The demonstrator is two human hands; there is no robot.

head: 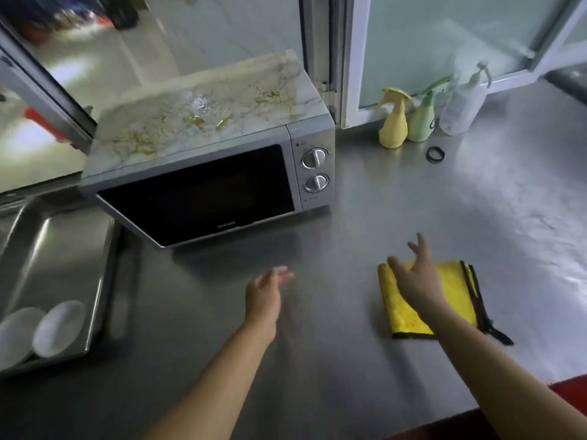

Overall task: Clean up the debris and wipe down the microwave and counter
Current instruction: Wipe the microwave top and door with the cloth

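Note:
A silver microwave (pixel 209 160) stands on the steel counter (pixel 397 211), its door shut. Its marble-patterned top (pixel 197 115) is smeared with yellowish stains and crumbs. A folded yellow cloth (pixel 454 290) with a dark edge lies on the counter at the right. My right hand (pixel 416 277) hovers over the cloth's left part with its fingers spread and holds nothing. My left hand (pixel 265 293) is stretched out above the bare counter in front of the microwave, fingers relaxed and empty.
A yellow spray bottle (pixel 394 122), a green spray bottle (pixel 422 119) and a clear bottle (pixel 460 103) stand at the back by the window frame. A black ring (pixel 435 154) lies near them. A steel sink (pixel 47 268) at the left holds white bowls (pixel 57 328).

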